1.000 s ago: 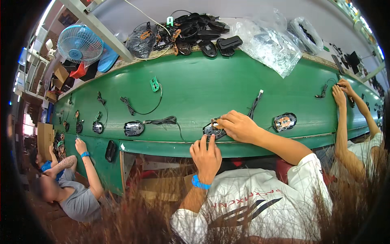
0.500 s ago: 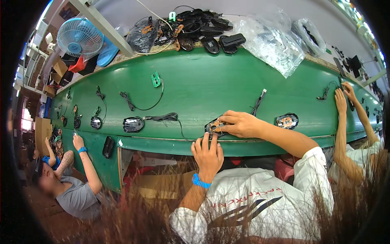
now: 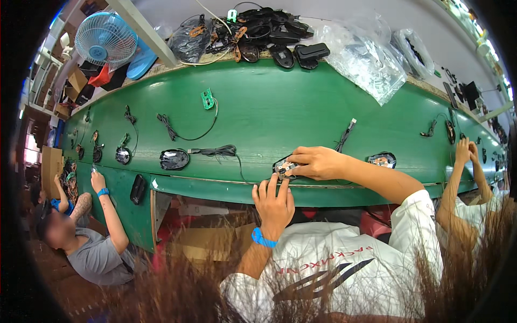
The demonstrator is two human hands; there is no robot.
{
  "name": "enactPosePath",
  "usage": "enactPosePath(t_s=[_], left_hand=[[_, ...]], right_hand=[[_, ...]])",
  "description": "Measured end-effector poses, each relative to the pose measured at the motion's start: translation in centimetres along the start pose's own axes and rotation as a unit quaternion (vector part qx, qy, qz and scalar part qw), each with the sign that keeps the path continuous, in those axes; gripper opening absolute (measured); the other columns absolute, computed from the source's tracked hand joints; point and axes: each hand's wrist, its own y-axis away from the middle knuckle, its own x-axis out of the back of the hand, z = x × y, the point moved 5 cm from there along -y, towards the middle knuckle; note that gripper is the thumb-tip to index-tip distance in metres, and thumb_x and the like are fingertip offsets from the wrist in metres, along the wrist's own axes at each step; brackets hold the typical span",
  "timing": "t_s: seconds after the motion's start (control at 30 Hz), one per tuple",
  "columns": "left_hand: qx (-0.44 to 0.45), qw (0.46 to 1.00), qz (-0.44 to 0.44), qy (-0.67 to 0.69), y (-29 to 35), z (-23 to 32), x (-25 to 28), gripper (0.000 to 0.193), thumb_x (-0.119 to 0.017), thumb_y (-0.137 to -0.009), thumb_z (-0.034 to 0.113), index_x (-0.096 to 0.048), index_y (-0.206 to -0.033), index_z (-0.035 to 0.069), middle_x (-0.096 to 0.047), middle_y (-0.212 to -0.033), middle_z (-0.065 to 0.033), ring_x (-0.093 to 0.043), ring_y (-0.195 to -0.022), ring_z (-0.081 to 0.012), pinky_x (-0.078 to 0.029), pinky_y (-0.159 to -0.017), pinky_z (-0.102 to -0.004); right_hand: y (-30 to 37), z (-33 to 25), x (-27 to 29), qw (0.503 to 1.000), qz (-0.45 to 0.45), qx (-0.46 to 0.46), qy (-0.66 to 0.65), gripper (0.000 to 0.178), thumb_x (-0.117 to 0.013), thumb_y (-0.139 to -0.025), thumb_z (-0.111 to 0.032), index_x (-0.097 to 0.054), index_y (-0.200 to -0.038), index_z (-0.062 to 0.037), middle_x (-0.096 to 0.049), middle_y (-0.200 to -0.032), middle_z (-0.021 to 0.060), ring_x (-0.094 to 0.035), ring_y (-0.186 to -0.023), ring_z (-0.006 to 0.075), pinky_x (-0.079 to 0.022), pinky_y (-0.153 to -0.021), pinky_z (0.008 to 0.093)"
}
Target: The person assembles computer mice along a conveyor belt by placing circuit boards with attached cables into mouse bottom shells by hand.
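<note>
Item: open mouse (image 3: 284, 168), lying at the near edge of the green desk (image 3: 280, 107), its circuit board showing.

Right hand (image 3: 319, 162): laid over the mouse from the right, fingers curled around its far side and gripping it flat against the desk.

Left hand (image 3: 274, 203): raised from below the desk edge, fingers spread, fingertips touching the near left of the mouse; pressing, not clenched.

Cable (image 3: 218, 152): coiled just left of the mouse, a thin lead running toward it.

Neighbours: closed mouse (image 3: 174, 159) further left; another open mouse (image 3: 381, 160) just right of the right forearm; loose plug lead (image 3: 344, 139) beyond; heap of black shells (image 3: 269, 32) and plastic bag (image 3: 366, 56) at the far edge; fan (image 3: 105, 39) far left.

Handling note: the work looks like seating parts in the open shell. Best kept pinned by the right hand while the left fingertips work lightly, keeping the lead clear of the seam and pressure off the board.

Others: seated people at left and right, hands at their own places.
</note>
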Motion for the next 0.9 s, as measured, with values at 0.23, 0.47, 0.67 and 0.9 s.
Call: enactPosePath(t_s=[0.23,0.47,0.67,0.9], left_hand=[[0.022,0.995,0.014,0.096,0.7,-1.1,0.4,0.036,-0.058,-0.076,0.003,-0.064,-0.111,0.001,-0.064,-0.136,-0.0153,-0.056,-0.123,-0.0369,-0.033,-0.112,-0.0616],[0.02,0.995,0.01,0.099,0.7,-1.1,0.2,0.033,-0.059,-0.076,0.004,-0.061,-0.109,0.002,-0.064,-0.137,-0.0147,-0.056,-0.123,-0.0368,-0.033,-0.111,-0.0625],[0.017,0.995,0.004,0.095,0.5,-0.8,0.6,0.031,-0.054,-0.077,-0.001,-0.057,-0.108,0.003,-0.063,-0.138,-0.0153,-0.055,-0.121,-0.0367,-0.031,-0.111,-0.0597],[0.004,0.994,0.016,0.107,-1.4,-0.5,1.7,0.032,-0.065,-0.077,0.005,-0.065,-0.108,0.005,-0.066,-0.129,-0.0108,-0.056,-0.116,-0.0341,-0.038,-0.104,-0.0542]], right_hand=[[-0.2,-0.2,-0.2,0.999,-0.032,0.016,0.031,0.031,-0.063,-0.087,-0.015,-0.074,-0.114,-0.0076,-0.068,-0.125,0.0142,-0.064,-0.111,0.0288,-0.059,-0.089,0.0386],[-0.4,-1.1,-0.9,0.992,-0.069,-0.011,0.107,0.032,-0.063,-0.087,-0.016,-0.073,-0.115,-0.0044,-0.067,-0.122,0.0138,-0.063,-0.11,0.027,-0.058,-0.09,0.0373],[-0.1,-1.5,-0.8,0.989,-0.084,-0.041,0.111,0.036,-0.063,-0.088,-0.016,-0.071,-0.121,-0.0042,-0.066,-0.127,0.0144,-0.061,-0.116,0.0274,-0.056,-0.096,0.0368],[1.0,-1.0,-1.1,0.993,-0.086,-0.073,0.046,0.046,-0.067,-0.084,-0.012,-0.066,-0.13,-0.0041,-0.061,-0.137,0.0178,-0.057,-0.128,0.0326,-0.054,-0.103,0.04]])
